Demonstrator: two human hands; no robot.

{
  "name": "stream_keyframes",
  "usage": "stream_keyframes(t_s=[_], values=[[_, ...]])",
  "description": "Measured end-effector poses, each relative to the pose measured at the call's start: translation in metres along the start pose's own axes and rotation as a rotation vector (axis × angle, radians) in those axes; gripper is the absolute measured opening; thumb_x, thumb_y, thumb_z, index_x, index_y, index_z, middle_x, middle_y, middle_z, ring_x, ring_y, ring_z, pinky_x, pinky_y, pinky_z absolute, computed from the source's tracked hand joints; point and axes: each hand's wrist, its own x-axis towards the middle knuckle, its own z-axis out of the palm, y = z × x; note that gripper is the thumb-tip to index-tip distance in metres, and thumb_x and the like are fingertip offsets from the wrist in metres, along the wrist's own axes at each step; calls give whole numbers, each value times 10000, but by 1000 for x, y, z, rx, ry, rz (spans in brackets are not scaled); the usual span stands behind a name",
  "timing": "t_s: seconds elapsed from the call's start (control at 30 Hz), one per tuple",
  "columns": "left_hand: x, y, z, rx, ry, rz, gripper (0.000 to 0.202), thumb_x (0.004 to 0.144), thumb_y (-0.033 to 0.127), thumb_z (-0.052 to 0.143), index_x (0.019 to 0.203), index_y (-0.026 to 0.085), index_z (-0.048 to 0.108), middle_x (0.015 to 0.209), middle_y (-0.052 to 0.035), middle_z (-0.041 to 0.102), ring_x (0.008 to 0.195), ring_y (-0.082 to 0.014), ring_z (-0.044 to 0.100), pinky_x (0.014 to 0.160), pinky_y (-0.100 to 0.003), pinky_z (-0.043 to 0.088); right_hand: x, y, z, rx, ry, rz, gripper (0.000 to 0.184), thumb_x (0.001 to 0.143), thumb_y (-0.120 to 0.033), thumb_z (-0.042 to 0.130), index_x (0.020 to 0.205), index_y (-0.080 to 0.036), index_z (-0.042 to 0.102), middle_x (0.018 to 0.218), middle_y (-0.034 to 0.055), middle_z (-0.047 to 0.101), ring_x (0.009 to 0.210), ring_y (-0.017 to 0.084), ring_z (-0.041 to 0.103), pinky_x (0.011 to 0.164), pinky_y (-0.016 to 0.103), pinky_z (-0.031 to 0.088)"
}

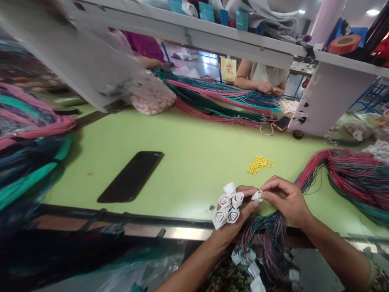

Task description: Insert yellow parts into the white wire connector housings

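Light, stiff little white plastic connectors (227, 207), best taken by their shells, bunched in the closed grip of the left hand (234, 223) just above the pale green bench (182, 182); one more pinched narrowly in the grip of the right hand (285, 200), thin red-and-green wires (267, 239) hanging limp below.

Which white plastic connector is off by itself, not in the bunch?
The white plastic connector pinched in the right hand; the other white connectors are bunched together in the left hand.

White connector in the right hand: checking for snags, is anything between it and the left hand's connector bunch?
Nothing visible: the right hand holds the small white plastic connector beside the white plastic connector bunch in the left hand.
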Motion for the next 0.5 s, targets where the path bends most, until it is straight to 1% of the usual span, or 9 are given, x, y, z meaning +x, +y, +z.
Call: stream_keyframes(t_s=[0.17,0.3,0.4,0.5], values=[[-2,-5,1,-26,11,20,194,736,221,791,906,309,820,930,-70,743,900,-262,660,863,-434,531,5,0,-2,130,-92,143,103,782,-287,774,840,-234,707,821,18,701,785,164,672,737,310,574],[-1,-8,0,17,6,69,220,755,202,774,926,331,820,928,-57,751,907,-257,670,861,-426,533,5,3,-2,190,-69,224,140,736,-265,806,815,-224,698,795,12,711,749,155,682,720,297,576],[0,-7,0,36,-16,67,213,757,196,769,916,327,822,930,-57,761,906,-260,682,867,-433,536,4,4,-2,176,-84,244,139,751,-265,799,834,-220,697,799,13,711,733,147,675,710,292,571],[0,-6,0,21,-42,-19,186,756,225,784,922,300,820,917,-69,770,892,-268,694,868,-441,542,4,2,-4,127,-161,196,141,807,-289,756,927,-233,707,871,20,697,768,147,666,715,296,568]])
